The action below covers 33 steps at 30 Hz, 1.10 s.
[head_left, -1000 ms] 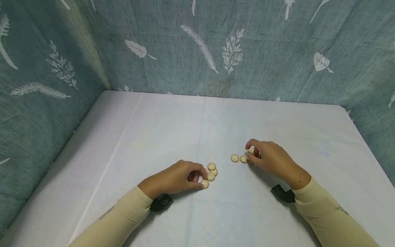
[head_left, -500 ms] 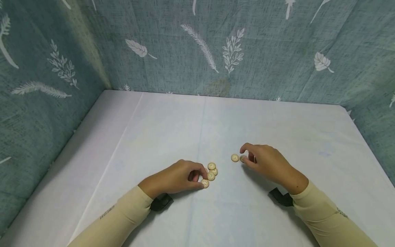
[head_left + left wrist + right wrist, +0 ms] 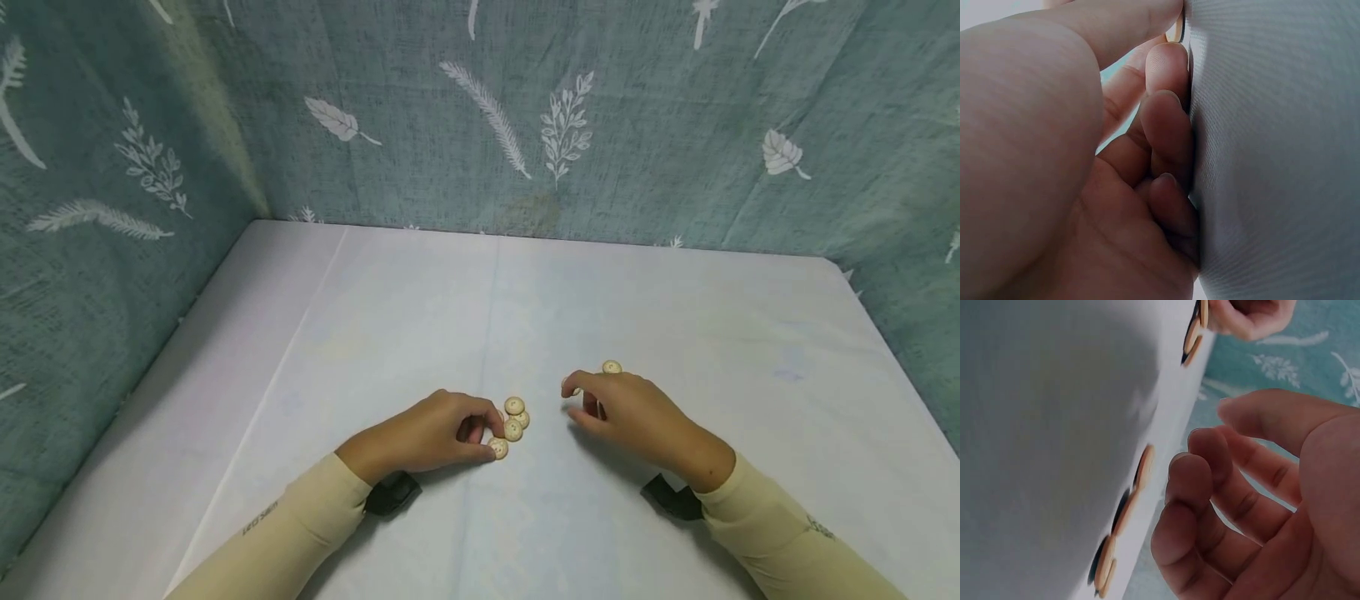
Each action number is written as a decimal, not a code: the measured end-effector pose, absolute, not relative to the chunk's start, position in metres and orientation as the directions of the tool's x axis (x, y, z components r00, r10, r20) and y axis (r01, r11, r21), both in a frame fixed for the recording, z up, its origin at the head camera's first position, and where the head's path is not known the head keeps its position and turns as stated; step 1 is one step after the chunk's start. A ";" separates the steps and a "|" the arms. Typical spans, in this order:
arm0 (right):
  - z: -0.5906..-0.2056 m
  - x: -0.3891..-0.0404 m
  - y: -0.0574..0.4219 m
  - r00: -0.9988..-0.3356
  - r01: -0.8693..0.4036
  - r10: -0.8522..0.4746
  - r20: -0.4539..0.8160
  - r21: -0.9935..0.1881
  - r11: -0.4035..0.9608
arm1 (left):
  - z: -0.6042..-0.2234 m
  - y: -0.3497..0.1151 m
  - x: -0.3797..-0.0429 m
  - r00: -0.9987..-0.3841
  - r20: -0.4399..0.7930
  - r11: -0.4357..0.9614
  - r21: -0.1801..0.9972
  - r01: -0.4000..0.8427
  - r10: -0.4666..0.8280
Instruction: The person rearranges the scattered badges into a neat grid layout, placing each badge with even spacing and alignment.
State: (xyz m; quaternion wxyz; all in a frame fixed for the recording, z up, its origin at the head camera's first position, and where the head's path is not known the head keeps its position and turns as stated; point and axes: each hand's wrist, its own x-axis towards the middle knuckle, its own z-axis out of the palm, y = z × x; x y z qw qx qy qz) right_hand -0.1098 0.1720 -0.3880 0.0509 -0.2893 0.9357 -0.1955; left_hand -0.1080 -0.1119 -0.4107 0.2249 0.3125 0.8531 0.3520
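Note:
My left hand [image 3: 435,433] rests on the white cloth at the left side of a small cluster of round, pale wooden buttons [image 3: 513,429]. Its thumb and index fingertip pinch the nearest button [image 3: 498,448], whose thin edge [image 3: 1179,28] shows by the thumb in the left wrist view. To the right, my right hand [image 3: 637,417] hovers over a second group of buttons, thumb and index finger apart. Nothing lies between its fingers in the right wrist view. One button [image 3: 612,367] shows behind that hand; several [image 3: 1125,511] lie in a line below it, partly overlapping.
A white cloth [image 3: 405,308] covers the table. Teal fabric [image 3: 420,183] with white leaf prints hangs along the back and sides. Dark wrist devices [image 3: 392,492] sit under both wrists, at the cuffs of the beige sleeves.
My right hand has moved left and nearer to the body, over the right group's leftmost button. The far button behind it has come into view. The left hand has stayed still.

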 end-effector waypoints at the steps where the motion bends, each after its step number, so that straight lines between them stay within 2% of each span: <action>1: -0.388 -0.109 0.171 -0.822 -0.526 -0.570 0.012 -0.402 0.750 | -0.411 -0.112 -0.108 -0.703 -0.163 0.557 0.740 0.376 0.692; 12: -0.391 -0.101 0.161 -0.785 -0.565 -0.620 0.005 -0.419 0.711 | -0.411 -0.114 -0.107 -0.703 -0.158 0.555 0.740 0.380 0.693; 33: -0.390 -0.097 0.160 -0.772 -0.604 -0.633 0.059 -0.380 0.701 | -0.411 -0.112 -0.108 -0.702 -0.152 0.549 0.743 0.383 0.696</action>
